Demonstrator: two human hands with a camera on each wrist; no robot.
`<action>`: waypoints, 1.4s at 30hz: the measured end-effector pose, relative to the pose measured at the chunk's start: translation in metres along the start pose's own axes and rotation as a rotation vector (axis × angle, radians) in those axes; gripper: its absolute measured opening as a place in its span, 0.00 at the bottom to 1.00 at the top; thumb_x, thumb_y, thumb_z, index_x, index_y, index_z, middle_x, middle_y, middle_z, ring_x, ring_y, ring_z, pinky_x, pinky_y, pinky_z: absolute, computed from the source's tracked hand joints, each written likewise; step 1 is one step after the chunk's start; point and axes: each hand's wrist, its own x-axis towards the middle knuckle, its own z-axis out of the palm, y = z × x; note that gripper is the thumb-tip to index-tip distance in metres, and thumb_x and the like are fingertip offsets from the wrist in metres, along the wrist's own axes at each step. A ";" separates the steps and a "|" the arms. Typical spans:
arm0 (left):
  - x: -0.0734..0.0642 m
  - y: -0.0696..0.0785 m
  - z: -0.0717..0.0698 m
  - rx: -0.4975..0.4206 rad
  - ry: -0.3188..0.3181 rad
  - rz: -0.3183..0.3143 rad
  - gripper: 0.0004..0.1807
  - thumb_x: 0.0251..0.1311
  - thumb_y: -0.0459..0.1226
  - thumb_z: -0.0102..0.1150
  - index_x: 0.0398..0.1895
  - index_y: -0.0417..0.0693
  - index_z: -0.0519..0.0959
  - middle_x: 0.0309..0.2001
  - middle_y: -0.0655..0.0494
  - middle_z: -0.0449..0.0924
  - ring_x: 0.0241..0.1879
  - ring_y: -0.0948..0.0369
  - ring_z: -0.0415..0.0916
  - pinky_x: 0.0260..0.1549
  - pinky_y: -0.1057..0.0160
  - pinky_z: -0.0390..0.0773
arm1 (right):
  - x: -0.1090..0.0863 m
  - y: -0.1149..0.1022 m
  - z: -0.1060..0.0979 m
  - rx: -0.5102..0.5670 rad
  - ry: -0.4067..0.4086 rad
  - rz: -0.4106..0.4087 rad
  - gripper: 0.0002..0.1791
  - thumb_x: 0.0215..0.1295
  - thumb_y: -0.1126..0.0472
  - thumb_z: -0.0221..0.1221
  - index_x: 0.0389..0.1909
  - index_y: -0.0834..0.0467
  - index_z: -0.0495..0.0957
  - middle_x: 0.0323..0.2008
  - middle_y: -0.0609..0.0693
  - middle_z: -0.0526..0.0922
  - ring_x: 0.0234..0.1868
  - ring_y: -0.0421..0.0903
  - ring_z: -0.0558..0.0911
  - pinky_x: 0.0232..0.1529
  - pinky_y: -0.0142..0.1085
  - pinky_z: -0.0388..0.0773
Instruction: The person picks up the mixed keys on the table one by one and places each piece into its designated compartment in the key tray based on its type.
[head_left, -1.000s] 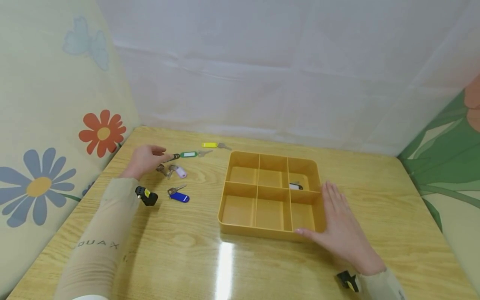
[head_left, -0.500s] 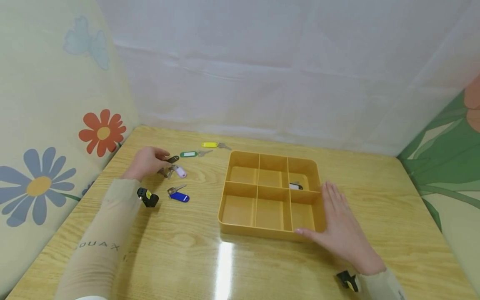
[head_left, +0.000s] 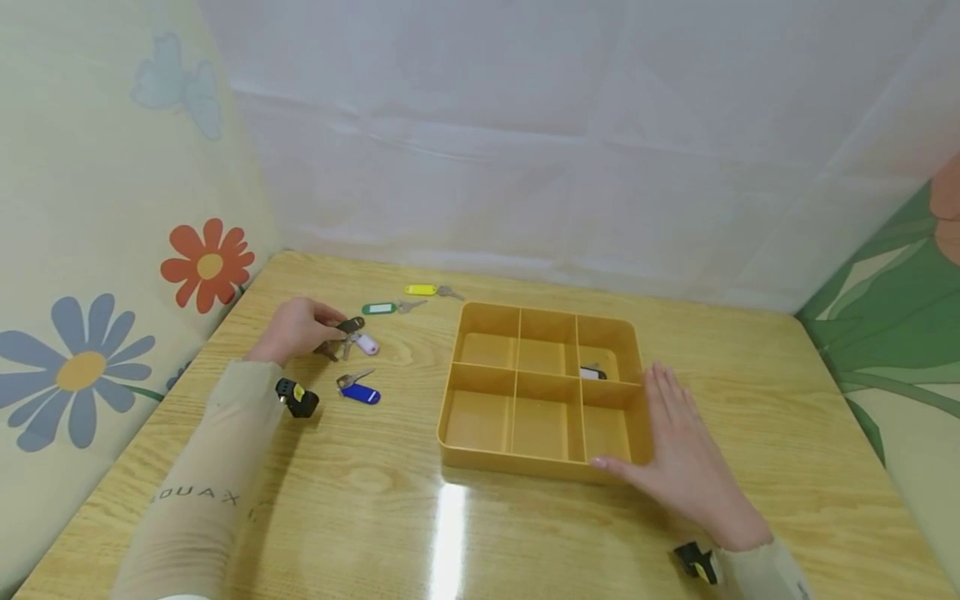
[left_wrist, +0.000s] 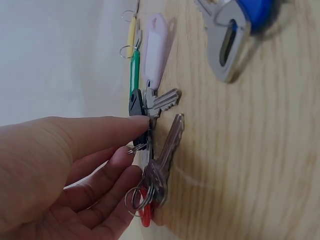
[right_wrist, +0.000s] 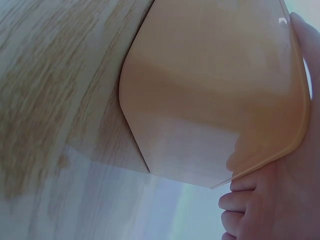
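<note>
My left hand [head_left: 296, 327] pinches a black key tag [left_wrist: 135, 102] between thumb and fingers, low over the table. Right beside it lie a lilac key tag [head_left: 366, 343] with its key and a red key tag [left_wrist: 145, 212] whose key points up along the wood in the left wrist view. A blue key tag [head_left: 362, 393] lies nearer the body. My right hand [head_left: 693, 462] rests against the right end of an orange six-compartment box [head_left: 517, 462], fingers straight along the side and thumb on the near rim. The right wrist view shows the box's smooth outer wall [right_wrist: 200, 90].
Behind the left hand lie a green key tag [head_left: 379, 308] and a yellow key tag [head_left: 421, 290], each with a key. A dark tag with a white label [head_left: 592, 373] lies in the box's far right compartment. Cloth walls [head_left: 480, 167] enclose the wooden table [head_left: 360, 517].
My left hand has drawn the black key tag slightly toward the body, away from the green tag and closer to the lilac one. The right hand and box have stayed in place.
</note>
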 end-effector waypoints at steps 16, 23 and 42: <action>-0.001 0.005 0.005 -0.009 0.052 0.043 0.13 0.70 0.33 0.61 0.52 0.32 0.83 0.44 0.37 0.83 0.34 0.51 0.80 0.26 0.60 0.83 | 0.000 -0.001 -0.001 0.005 -0.014 0.013 0.72 0.57 0.23 0.60 0.80 0.63 0.31 0.80 0.59 0.30 0.79 0.61 0.38 0.77 0.49 0.33; -0.002 0.006 0.006 0.012 0.100 0.061 0.15 0.72 0.36 0.61 0.53 0.35 0.84 0.48 0.37 0.84 0.33 0.52 0.79 0.27 0.60 0.80 | 0.000 -0.002 -0.001 0.005 -0.008 0.004 0.72 0.57 0.22 0.60 0.80 0.65 0.32 0.80 0.60 0.30 0.79 0.61 0.39 0.77 0.49 0.33; -0.010 0.010 0.005 -0.064 0.164 0.071 0.14 0.71 0.37 0.62 0.52 0.36 0.84 0.47 0.38 0.84 0.36 0.50 0.81 0.28 0.61 0.80 | 0.000 0.001 0.001 -0.002 0.000 -0.009 0.72 0.57 0.22 0.60 0.80 0.63 0.30 0.80 0.59 0.30 0.79 0.63 0.40 0.76 0.47 0.31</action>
